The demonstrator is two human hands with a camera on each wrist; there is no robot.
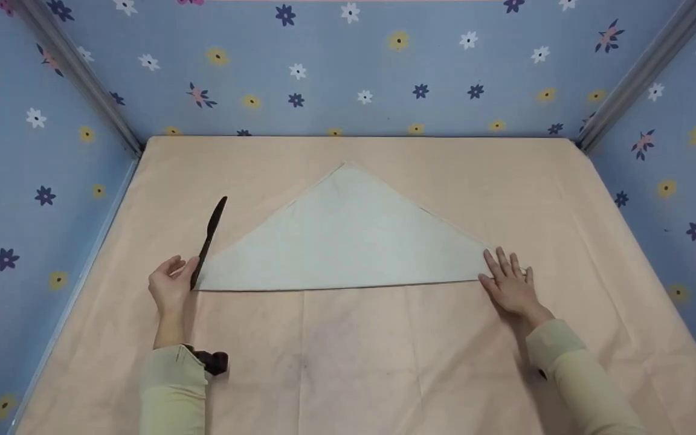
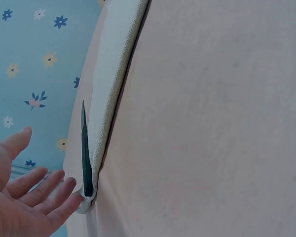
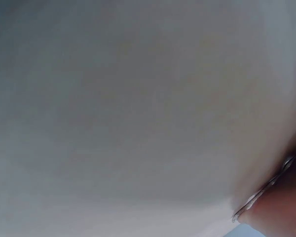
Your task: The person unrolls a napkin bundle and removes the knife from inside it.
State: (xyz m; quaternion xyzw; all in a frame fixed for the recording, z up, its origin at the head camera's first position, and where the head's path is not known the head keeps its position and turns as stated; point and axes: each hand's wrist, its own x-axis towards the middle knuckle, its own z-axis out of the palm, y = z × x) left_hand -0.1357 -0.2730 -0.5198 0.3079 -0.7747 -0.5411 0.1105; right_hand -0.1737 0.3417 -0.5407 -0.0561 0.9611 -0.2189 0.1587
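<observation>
A pale cloth, folded into a broad triangle, lies with its long folded edge towards me and its point away. Across its left corner lies a dark, slim knife, tilted a little to the right. My left hand is beside the knife's near end. The left wrist view shows that hand palm up, fingers loosely extended and thumb apart, its little finger close to the cloth corner; contact is unclear. My right hand rests with spread fingers on the cloth's right corner. The right wrist view shows only part of that hand.
A peach cover with creases spreads over the table. Blue flowered panels stand behind and on both sides, with grey posts at the back corners. A black device is strapped at my left wrist.
</observation>
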